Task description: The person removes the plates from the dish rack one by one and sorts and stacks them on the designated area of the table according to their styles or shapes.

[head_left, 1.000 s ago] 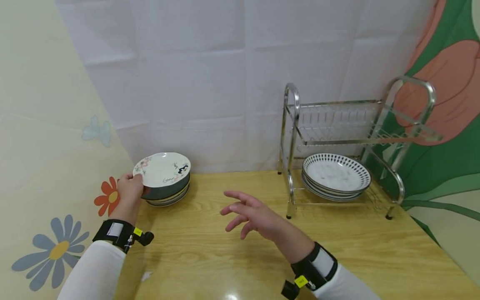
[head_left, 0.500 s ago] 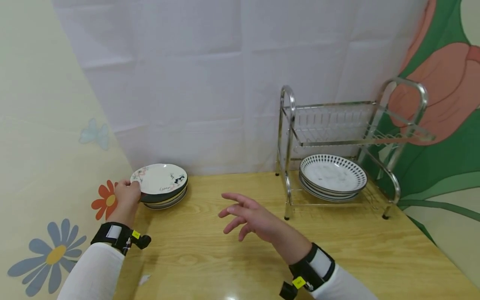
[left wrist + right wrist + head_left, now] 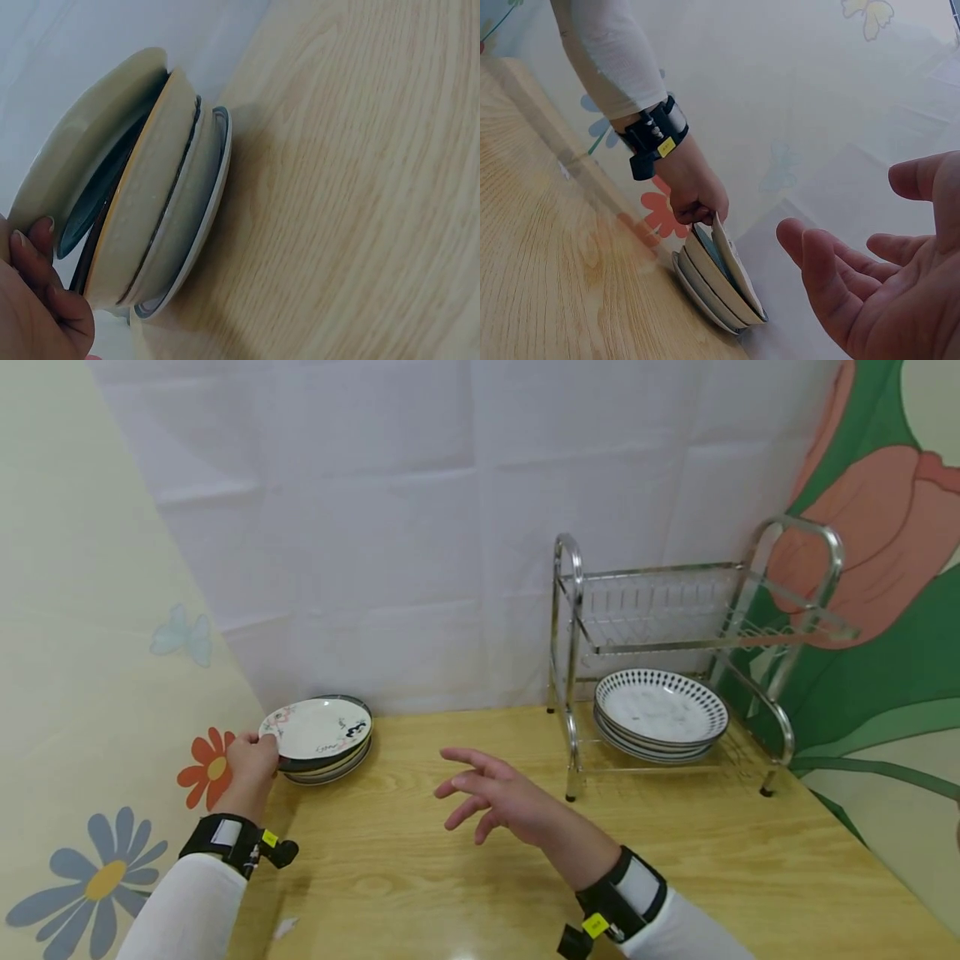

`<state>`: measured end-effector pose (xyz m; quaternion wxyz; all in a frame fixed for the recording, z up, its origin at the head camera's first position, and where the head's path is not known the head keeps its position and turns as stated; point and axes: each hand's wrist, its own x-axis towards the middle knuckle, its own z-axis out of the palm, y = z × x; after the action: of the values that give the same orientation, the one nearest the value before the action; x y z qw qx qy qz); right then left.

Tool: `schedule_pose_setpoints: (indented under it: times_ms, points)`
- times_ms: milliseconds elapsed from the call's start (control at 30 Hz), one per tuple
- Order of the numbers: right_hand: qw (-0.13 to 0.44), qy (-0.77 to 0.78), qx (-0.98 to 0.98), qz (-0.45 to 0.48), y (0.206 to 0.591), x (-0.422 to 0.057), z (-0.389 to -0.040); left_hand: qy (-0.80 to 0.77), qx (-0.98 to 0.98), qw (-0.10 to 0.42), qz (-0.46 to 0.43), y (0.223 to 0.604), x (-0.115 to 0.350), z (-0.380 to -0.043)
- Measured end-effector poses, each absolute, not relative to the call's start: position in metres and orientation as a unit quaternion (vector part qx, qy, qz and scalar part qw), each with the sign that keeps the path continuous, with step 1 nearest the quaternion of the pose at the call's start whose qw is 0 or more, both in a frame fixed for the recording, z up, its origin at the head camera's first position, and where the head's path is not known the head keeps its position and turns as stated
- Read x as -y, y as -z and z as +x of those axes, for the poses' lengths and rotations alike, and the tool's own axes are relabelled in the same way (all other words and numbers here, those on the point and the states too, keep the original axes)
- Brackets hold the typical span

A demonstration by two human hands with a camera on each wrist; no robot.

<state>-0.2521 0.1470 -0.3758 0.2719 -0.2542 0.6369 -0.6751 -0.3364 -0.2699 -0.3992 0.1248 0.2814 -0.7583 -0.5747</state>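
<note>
My left hand (image 3: 252,762) pinches the left rim of a white plate (image 3: 315,729) decorated with small flowers and a dark cartoon figure. That plate tops a stack of several plates (image 3: 154,187) at the table's back left. The left wrist view shows its near side raised, with a wedge-shaped gap between it and a yellow-rimmed plate (image 3: 142,172) below. My thumb lies on the upper face while curled fingers go under the rim. Fingers spread and holding nothing, my right hand (image 3: 506,797) hovers over the middle of the wooden table.
A two-tier metal dish rack (image 3: 573,647) stands at the back right. Its lower tier bears several stacked plates, the top one a white plate with a dark-patterned rim (image 3: 660,708). A white cloth (image 3: 375,510) hangs behind the table (image 3: 420,893), and a painted wall is close on the left.
The white plate in my left hand has come down closer to the stack. My right hand keeps its pose. The head view has shifted slightly.
</note>
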Motion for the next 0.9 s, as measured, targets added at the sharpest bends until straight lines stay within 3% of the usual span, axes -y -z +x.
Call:
schedule_pose_setpoints:
  times_ms: [900]
  points:
    - [0.263, 0.664, -0.651, -0.258, 0.38, -0.145, -0.252, 0.39, 0.884, 0.088, 0.243, 0.407, 0.288, -0.336]
